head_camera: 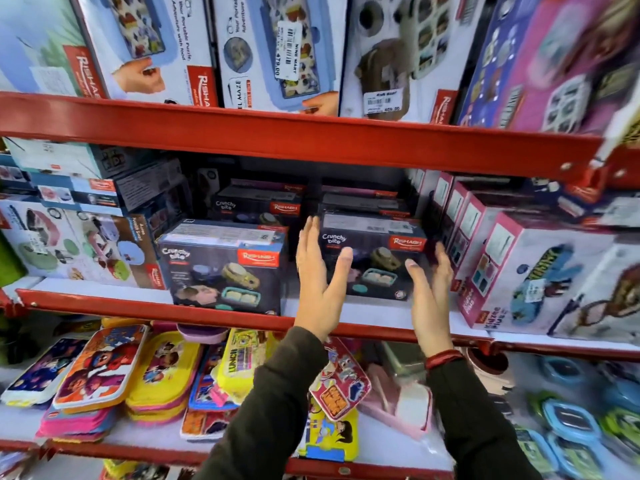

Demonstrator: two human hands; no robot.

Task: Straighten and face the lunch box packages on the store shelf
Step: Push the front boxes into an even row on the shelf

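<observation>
Here, through the head camera, I see my left hand (320, 278) and right hand (431, 292) both spread flat, flanking the right dark box (372, 258) on the middle shelf (207, 311). Neither grips it. A matching box (223, 265) sits just left.

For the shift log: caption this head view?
Open left hand and right hand flank a Crunchy Bite box.

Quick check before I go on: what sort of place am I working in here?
Almost certainly a retail shop aisle: red metal shelving packed with boxed lunch boxes, a price sticker on an upper box, and repeated Crunchy Bite boxes faced outward.
</observation>
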